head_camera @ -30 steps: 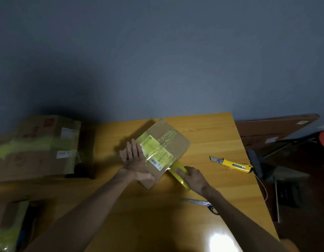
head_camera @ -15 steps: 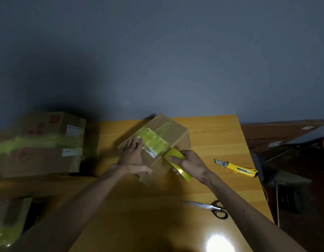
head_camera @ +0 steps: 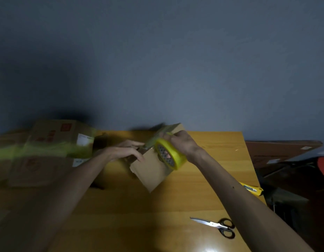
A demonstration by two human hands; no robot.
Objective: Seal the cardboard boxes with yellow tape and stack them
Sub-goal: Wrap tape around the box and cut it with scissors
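A small cardboard box (head_camera: 151, 171) stands tipped up on edge in the middle of the wooden table (head_camera: 139, 215). My left hand (head_camera: 127, 150) holds its upper left edge, fingers curled over the cardboard. My right hand (head_camera: 183, 144) grips a roll of yellow tape (head_camera: 169, 155) against the box's upper right part. A strip of tape runs over the box's top edge. The frame is blurred by motion.
Larger cardboard boxes (head_camera: 48, 151) banded with yellow tape stand stacked at the table's left. Scissors (head_camera: 217, 226) lie near the front right. A yellow utility knife (head_camera: 252, 189) lies at the right edge. Dark furniture (head_camera: 284, 157) stands beyond the table's right side.
The box has been tipped up from lying flat onto its edge. My right hand has lifted the tape roll from the table's level up to the box's top.
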